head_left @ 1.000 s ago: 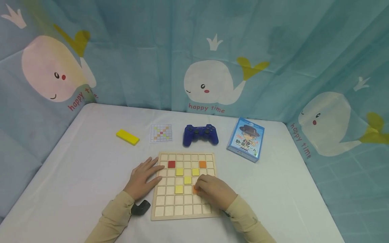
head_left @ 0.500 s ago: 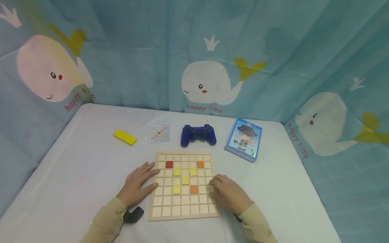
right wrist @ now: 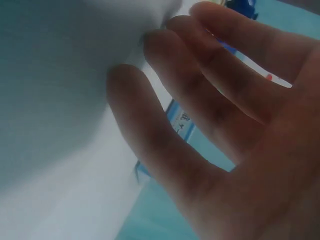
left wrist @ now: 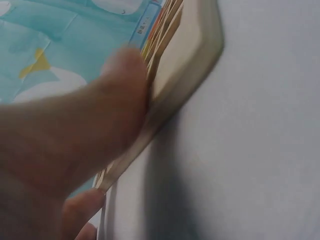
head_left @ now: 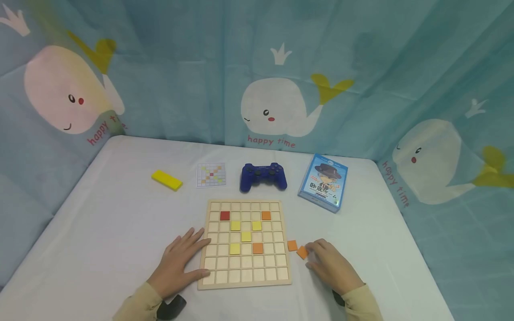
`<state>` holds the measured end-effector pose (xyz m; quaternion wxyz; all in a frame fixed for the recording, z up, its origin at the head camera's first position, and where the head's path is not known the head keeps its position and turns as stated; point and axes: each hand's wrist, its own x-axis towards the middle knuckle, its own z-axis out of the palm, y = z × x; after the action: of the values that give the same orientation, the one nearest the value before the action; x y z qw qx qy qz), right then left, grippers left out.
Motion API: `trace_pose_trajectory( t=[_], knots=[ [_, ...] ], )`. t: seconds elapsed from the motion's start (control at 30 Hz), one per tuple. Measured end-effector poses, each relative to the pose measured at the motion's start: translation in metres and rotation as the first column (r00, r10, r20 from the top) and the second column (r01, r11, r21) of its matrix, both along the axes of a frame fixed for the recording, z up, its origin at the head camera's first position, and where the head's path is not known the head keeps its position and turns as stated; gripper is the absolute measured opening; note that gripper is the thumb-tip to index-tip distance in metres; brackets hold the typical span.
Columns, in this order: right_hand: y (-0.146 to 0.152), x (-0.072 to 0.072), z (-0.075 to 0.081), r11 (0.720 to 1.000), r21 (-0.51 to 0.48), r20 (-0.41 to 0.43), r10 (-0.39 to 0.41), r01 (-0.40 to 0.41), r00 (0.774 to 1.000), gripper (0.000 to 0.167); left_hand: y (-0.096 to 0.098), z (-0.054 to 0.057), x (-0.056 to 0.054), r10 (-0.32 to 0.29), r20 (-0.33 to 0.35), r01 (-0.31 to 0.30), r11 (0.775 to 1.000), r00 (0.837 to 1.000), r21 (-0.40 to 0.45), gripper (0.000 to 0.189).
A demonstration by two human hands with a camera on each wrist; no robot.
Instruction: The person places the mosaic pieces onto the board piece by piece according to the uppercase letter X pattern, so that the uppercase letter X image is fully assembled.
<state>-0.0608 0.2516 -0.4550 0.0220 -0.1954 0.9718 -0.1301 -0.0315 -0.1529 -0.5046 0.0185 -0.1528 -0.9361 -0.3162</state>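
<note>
My left hand lies at the left edge of a wooden grid board, fingers spread and fingertips at the rim. In the left wrist view its thumb is against the board's edge. On the board sit a red tile, several yellow tiles, one of them a central yellow tile, and two orange tiles, one upper orange tile and one lower orange tile. Right of the board are a loose orange tile and a second loose orange tile. My right hand has a fingertip at the second one, thumb apart.
Behind the board lie a yellow bar, a printed grid card, a blue game controller and a blue box with a cartoon figure. A whale-print curtain hangs beyond the white table.
My right hand has moved right, off the lower orange tile and past the board's edge, and two loose orange tiles now show there. The left hand has slid nearer along the rim.
</note>
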Motion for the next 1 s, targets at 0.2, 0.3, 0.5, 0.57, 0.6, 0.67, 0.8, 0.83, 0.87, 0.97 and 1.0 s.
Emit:
trace_pose_trajectory(
  t=[0.2,0.3,0.5,0.57,0.6,0.67,0.8,0.83,0.87,0.97,1.0],
  knots=[
    [-0.004,0.001,-0.003,1.0,-0.015,-0.046,0.025,-0.025,0.999,0.035,-0.002,0.003,0.0,0.001,0.02,-0.001,1.0,1.0,-0.008,0.078],
    [-0.008,-0.001,-0.006,0.999,-0.025,-0.071,0.033,-0.035,0.997,0.033,-0.002,0.003,0.001,0.006,0.018,-0.006,1.0,1.0,-0.01,0.077],
    [-0.012,-0.002,-0.01,0.999,-0.021,-0.104,0.034,-0.037,0.994,0.027,-0.001,0.002,0.0,0.013,0.02,-0.013,1.0,1.0,0.0,0.075],
    [-0.011,-0.002,-0.008,0.999,-0.014,-0.111,0.032,-0.034,0.993,0.027,-0.001,0.002,0.0,0.012,0.015,-0.012,1.0,1.0,0.007,0.075],
    [-0.011,-0.001,-0.007,1.0,-0.007,-0.112,0.027,-0.028,0.993,0.028,-0.001,0.002,0.0,0.011,0.014,-0.011,1.0,1.0,0.008,0.075],
    [-0.01,-0.001,-0.004,1.0,-0.001,-0.117,0.021,-0.021,0.993,0.03,-0.001,0.001,0.0,0.012,0.014,-0.012,1.0,1.0,0.011,0.074],
    [-0.013,-0.002,0.003,1.0,-0.007,-0.13,0.025,-0.026,0.991,0.03,0.0,0.0,0.0,0.016,0.018,-0.016,1.0,1.0,0.005,0.074],
    [-0.016,-0.003,0.004,0.999,-0.012,-0.138,0.042,-0.044,0.99,0.03,-0.001,0.0,0.0,0.016,0.017,-0.016,1.0,1.0,0.004,0.074],
    [-0.019,-0.004,0.005,0.998,-0.016,-0.148,0.065,-0.068,0.987,0.029,-0.001,0.0,0.0,0.017,0.018,-0.017,1.0,1.0,0.002,0.074],
    [-0.034,-0.009,0.007,0.987,-0.016,-0.182,0.157,-0.163,0.971,0.029,-0.002,-0.001,0.0,0.016,0.018,-0.016,1.0,1.0,0.003,0.074],
    [-0.04,-0.01,0.007,0.981,-0.006,-0.199,0.188,-0.193,0.962,0.028,-0.003,-0.001,0.0,0.017,0.018,-0.017,1.0,1.0,0.002,0.074]
  ],
)
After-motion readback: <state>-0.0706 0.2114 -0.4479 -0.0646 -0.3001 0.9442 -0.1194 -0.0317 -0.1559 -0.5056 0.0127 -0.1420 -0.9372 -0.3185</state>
